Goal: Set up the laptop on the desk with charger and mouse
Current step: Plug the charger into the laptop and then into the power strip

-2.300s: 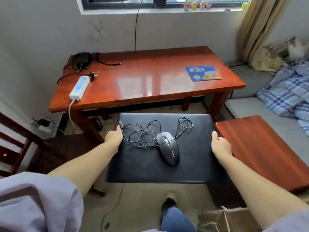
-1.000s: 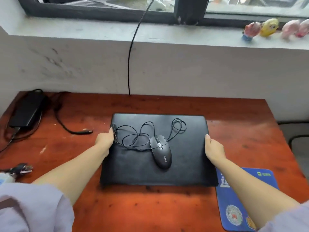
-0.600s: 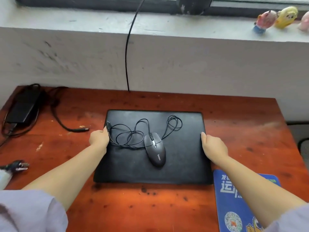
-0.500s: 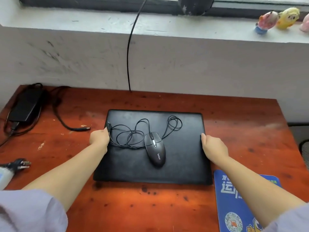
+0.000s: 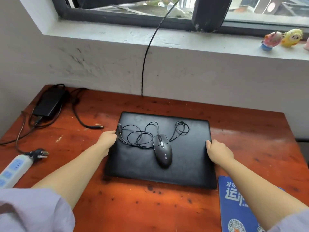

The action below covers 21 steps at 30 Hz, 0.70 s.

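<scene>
Resting flat on the table (image 5: 250, 131), the closed laptop (image 5: 184, 164) is clasped at its side edges by left hand (image 5: 107, 139) and right hand (image 5: 219, 152). Mouse (image 5: 163, 152) sits on its lid; charger (image 5: 49, 103) lies unplugged, so opening and connecting remain.

You get soft daylight from the window (image 5: 150, 7) up top. The desk (image 5: 133, 206) shines near you, and the straight edges bend at the sides.

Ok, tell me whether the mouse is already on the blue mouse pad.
No, the mouse lies on the closed laptop, while the blue mouse pad sits beside it without the mouse.
</scene>
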Each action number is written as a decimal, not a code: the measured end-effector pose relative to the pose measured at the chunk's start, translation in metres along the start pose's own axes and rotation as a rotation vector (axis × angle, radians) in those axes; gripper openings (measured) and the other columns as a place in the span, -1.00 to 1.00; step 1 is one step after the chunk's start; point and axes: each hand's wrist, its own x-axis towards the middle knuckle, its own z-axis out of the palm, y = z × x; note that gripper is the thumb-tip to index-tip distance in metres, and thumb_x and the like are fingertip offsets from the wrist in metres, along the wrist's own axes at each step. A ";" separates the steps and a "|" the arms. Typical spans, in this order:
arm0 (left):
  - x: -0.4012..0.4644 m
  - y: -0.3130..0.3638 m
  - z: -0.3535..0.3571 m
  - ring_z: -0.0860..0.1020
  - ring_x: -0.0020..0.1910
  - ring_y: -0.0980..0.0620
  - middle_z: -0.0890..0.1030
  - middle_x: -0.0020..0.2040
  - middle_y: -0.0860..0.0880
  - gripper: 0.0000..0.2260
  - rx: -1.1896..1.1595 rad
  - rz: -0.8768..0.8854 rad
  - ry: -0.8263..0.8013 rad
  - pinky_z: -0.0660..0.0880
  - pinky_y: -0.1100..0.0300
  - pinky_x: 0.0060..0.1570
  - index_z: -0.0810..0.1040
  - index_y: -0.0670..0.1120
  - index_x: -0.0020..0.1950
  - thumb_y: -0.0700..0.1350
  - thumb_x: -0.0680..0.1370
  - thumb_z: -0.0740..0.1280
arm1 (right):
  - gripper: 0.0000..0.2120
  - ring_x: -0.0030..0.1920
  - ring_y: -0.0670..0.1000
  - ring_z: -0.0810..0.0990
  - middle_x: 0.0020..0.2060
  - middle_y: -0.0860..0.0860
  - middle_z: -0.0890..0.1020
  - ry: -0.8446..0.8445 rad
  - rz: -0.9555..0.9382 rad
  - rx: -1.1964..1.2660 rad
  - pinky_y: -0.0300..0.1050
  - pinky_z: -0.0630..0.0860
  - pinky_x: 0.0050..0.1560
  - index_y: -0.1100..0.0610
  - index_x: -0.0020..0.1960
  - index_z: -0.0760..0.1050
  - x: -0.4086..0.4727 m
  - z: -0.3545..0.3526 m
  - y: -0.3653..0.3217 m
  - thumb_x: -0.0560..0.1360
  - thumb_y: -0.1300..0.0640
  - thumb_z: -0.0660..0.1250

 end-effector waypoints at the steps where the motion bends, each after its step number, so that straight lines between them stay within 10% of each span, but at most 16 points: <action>1: -0.003 -0.002 -0.003 0.48 0.25 -0.06 0.54 0.27 -0.07 -0.61 -0.013 0.011 -0.022 0.42 0.12 0.20 0.51 -0.14 0.30 -0.33 0.51 0.14 | -0.60 0.15 0.28 0.52 0.15 0.28 0.52 0.034 0.011 0.013 0.07 0.43 0.05 0.27 0.17 0.37 -0.001 -0.004 -0.005 0.61 -0.01 -0.03; 6: -0.002 -0.014 -0.015 0.50 0.01 -0.03 0.59 0.11 -0.08 -0.63 0.009 0.090 -0.119 0.42 0.21 -0.17 0.52 -0.13 0.28 -0.33 0.54 0.11 | -0.68 0.20 0.32 0.43 0.18 0.30 0.44 0.274 -0.044 0.072 0.16 0.42 0.11 0.26 0.26 0.34 -0.006 -0.026 -0.054 0.55 0.14 0.12; 21: 0.087 -0.007 -0.105 0.47 0.19 -0.09 0.56 0.14 -0.09 -0.71 0.826 0.888 -0.177 0.46 0.04 0.16 0.54 -0.07 0.24 -0.18 0.54 0.23 | -0.71 0.17 0.15 0.45 0.15 0.09 0.51 0.263 -0.365 0.031 0.05 0.37 0.09 0.13 0.23 0.42 -0.023 0.019 -0.301 0.58 0.10 0.09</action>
